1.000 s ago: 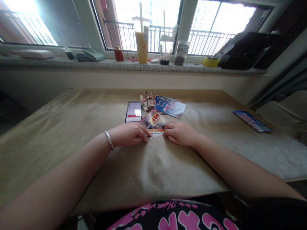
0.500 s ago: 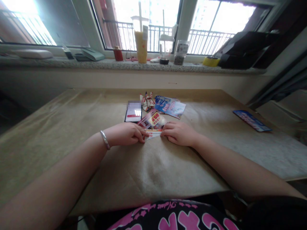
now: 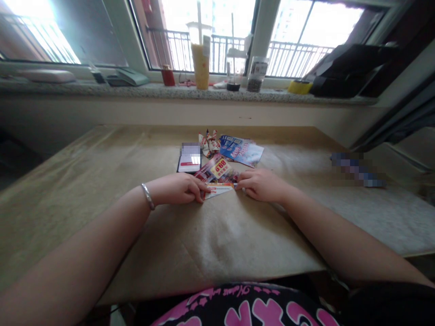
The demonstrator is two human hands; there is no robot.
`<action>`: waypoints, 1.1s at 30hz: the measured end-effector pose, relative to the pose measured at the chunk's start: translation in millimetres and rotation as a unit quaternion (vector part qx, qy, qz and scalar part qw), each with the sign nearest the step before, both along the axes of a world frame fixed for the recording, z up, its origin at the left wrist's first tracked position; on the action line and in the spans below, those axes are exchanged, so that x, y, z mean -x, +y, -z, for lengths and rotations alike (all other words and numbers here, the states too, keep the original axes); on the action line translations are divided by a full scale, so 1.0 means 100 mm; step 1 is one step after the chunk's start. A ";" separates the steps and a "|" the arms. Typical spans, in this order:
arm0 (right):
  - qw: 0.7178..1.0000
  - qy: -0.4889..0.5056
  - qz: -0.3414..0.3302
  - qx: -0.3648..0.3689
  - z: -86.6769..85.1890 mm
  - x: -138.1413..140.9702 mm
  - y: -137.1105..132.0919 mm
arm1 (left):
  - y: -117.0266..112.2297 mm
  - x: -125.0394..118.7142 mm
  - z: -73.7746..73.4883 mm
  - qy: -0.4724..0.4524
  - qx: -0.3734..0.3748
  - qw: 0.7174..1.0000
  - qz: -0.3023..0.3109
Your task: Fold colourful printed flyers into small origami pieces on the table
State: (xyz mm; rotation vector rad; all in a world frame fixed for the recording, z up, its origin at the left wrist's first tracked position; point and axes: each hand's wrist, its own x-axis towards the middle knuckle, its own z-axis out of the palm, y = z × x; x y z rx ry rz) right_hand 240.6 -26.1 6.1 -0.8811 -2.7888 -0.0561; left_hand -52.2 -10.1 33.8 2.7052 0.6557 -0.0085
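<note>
A red-and-yellow printed flyer (image 3: 215, 171) lies flat on the counter (image 3: 224, 240), directly in front of the person and between both hands. Its pale folded flap (image 3: 218, 190) runs nearly side to side, rising slightly to the right, with its narrow end toward the left grip (image 3: 177, 189). The printed part spreads away from the person toward a black smartphone (image 3: 189, 158); the flyer's left end is tucked under the fingers, and its right corner is partly covered.

The left grip's curled fingers (image 3: 199, 192) rest on the left end of the flap, and a silver bangle (image 3: 147, 196) sits at that wrist. The right grip (image 3: 261, 185) lies just beside the flap's right end, with its fingertips (image 3: 239, 185) pressing on the paper. Neither grip looks clenched or fully released, but the thumbs are hidden, so whether either is actually pinching the paper cannot be told.

Beyond the flyer, a blue leaflet (image 3: 242, 151) lies beside a small pile of folded paper pieces (image 3: 208, 144). The phone's screen is partly pixelated, and a leaflet (image 3: 357, 170) far to the right is too blurred to read
</note>
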 end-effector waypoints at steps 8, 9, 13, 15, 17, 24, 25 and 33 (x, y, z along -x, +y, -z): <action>0.998 -0.011 0.052 0.019 -0.04 -0.15 0.06 | 0.02 0.02 0.01 -0.006 0.010 1.000 -0.005; 0.998 -0.015 0.057 0.022 -0.05 -0.17 0.07 | 0.02 0.02 0.01 -0.008 0.010 1.000 -0.003; 0.996 -0.025 0.081 0.034 -0.06 -0.22 0.09 | 0.03 0.03 0.02 -0.017 0.012 1.000 -0.002; 0.995 -0.031 0.089 0.036 -0.07 -0.25 0.09 | 0.03 0.03 0.02 -0.018 0.019 1.000 -0.004; 0.995 -0.031 0.090 0.036 -0.08 -0.27 0.10 | 0.03 0.03 0.03 -0.020 0.026 0.999 -0.004; 0.995 0.026 0.073 0.062 -0.03 -0.32 0.14 | -0.01 -0.03 0.10 -0.077 -0.016 0.997 -0.026; 0.993 0.047 0.074 0.074 0.00 -0.32 0.15 | -0.02 -0.05 0.11 -0.078 -0.035 0.996 -0.037; 0.963 0.146 0.209 0.085 0.10 -0.25 0.17 | -0.15 -0.22 0.27 -0.057 -0.201 0.978 -0.018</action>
